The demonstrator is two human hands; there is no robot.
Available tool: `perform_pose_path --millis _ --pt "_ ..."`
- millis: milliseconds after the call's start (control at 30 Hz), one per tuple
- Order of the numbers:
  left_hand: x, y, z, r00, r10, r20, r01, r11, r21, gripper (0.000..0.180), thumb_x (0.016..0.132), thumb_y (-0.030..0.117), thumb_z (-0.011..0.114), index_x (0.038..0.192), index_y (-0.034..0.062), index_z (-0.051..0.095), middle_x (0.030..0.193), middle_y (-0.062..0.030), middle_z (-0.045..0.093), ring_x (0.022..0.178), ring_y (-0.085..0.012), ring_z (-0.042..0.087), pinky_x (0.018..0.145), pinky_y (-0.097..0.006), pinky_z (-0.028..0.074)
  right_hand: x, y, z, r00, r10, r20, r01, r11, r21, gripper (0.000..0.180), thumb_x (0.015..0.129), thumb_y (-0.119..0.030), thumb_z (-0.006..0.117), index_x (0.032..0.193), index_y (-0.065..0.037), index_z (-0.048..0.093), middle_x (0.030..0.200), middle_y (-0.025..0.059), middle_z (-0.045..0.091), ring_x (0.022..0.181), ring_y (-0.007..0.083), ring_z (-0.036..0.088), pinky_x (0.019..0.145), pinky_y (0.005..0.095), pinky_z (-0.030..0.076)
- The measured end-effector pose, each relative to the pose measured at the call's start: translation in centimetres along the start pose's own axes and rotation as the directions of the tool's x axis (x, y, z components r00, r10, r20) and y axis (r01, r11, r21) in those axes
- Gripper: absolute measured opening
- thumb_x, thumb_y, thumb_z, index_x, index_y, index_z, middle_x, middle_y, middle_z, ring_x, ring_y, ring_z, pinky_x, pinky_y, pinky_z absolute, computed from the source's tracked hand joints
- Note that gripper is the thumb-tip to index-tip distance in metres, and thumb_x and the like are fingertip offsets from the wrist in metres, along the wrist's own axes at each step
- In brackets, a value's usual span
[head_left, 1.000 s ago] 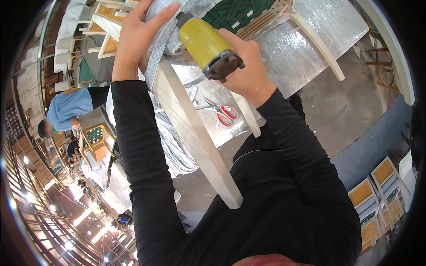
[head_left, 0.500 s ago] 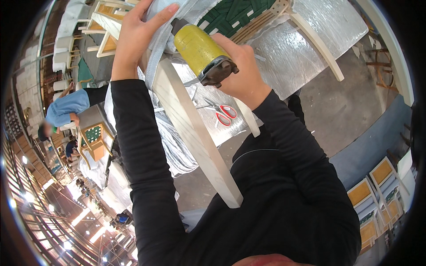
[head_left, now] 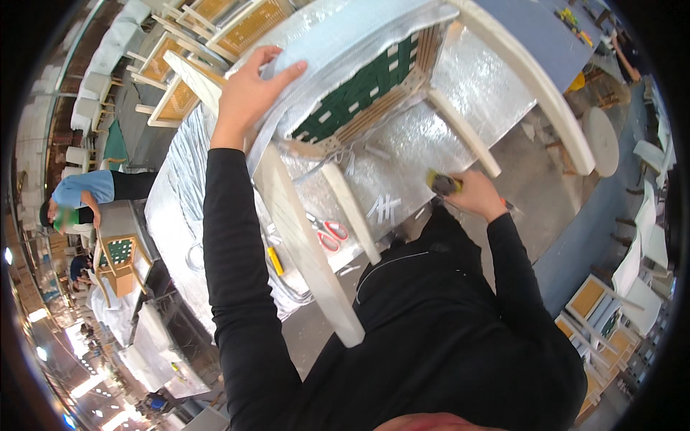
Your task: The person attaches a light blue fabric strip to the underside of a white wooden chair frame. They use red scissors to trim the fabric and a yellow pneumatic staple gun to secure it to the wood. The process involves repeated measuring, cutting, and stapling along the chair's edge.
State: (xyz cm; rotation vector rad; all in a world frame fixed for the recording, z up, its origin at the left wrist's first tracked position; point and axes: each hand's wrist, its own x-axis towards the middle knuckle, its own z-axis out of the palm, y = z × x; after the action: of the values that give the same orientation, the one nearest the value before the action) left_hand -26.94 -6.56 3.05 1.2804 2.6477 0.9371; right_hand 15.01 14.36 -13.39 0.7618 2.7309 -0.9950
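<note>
I see the upturned white chair [head_left: 402,122] lying on the foil-covered table [head_left: 467,122], its woven green-and-tan seat facing me and one pale leg [head_left: 302,251] running near toward my chest. A sheet of silvery padded wrap [head_left: 338,43] is draped over the far left corner of the seat, and my left hand [head_left: 251,90] lies flat on it, fingers [head_left: 287,72] spread wide and pressing the sheet down. My right hand [head_left: 471,194] is well apart, to the right on the table edge, curled around a small yellow and dark tool [head_left: 440,183]; I cannot tell how tightly. Red-handled scissors [head_left: 329,233] lie between the chair legs, a yellow cutter [head_left: 275,260] just left of them. At far left a person in a blue top [head_left: 86,190] bends over another chair.
</note>
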Motion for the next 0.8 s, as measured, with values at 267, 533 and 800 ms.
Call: perform_pose_path --millis 267,533,800 --pt "-0.8 2.7 -0.8 0.992 -0.109 0.071 0.103 0.991 0.09 0.085 0.085 0.064 0.081 0.144 0.004 0.064 0.139 -0.0246 0.068 0.13 -0.038 0.066 0.111 -0.043 0.049 3.3 18.6 -5.9 0.931 0.348 -0.108 -0.356 0.932 -0.065 0.049 0.08 -0.03 0.077 0.126 -0.013 0.079 0.109 0.0217 0.078 0.107 0.0435 0.073 0.094 0.0498 0.057" --pt "-4.1 5.5 -1.8 0.999 -0.017 0.029 0.009 0.968 0.25 0.083 0.082 0.044 0.089 0.154 0.0153 0.06 0.156 -0.0136 0.061 0.141 -0.0384 0.058 0.121 -0.044 0.043 20.7 34.9 -2.9 0.954 0.076 -0.29 -0.092 0.995 -0.044 0.073 0.097 -0.031 0.065 0.16 -0.001 0.045 0.137 0.0272 0.068 0.12 0.0393 0.07 0.103 0.045 0.055" --pt "-6.9 5.7 -1.5 0.917 -0.399 -0.017 0.376 0.878 -0.297 0.067 0.091 0.04 0.086 0.149 0.0134 0.066 0.151 -0.01 0.066 0.138 -0.0233 0.06 0.119 -0.034 0.043 18.8 8.0 -17.3 0.883 -0.331 0.332 -0.264 0.234 0.936 0.073 0.11 -0.051 0.046 0.162 -0.002 0.037 0.123 0.023 0.071 0.098 0.0257 0.075 0.082 0.0366 0.06"
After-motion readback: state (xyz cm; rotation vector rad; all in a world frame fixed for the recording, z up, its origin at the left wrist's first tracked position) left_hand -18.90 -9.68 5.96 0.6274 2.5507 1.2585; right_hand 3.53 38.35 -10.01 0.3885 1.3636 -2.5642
